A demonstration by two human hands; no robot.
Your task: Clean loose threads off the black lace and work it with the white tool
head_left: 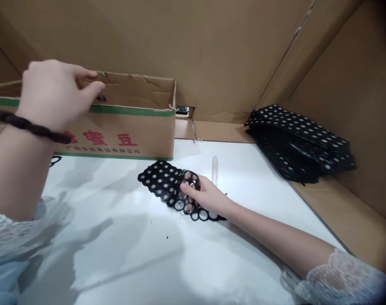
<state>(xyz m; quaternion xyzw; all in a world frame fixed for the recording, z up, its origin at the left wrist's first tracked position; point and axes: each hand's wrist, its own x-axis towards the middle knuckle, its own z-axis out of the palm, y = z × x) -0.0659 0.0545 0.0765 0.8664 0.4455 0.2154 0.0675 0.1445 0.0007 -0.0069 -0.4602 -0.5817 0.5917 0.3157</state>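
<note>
My right hand point(201, 195) pinches a black polka-dot lace piece point(159, 178) against the white tabletop. The piece has a scalloped edge and ring-like openings along its near side; part of it curls up around my fingers. My left hand point(57, 93) is raised over the near rim of an open cardboard box point(123, 127) with red lettering and green edging. Its thumb and forefinger are a little apart with nothing seen between them, and the other fingers are hidden. Just below that thumb, a small dark scrap point(101, 98) shows inside the box.
A folded stack of black polka-dot material point(301, 140) leans by the right cardboard wall point(354, 97). A clear tube-like piece point(215, 169) lies behind my right hand. A black loop scrap point(55, 160) rests before the box. Cardboard point(218, 55) stands along the back.
</note>
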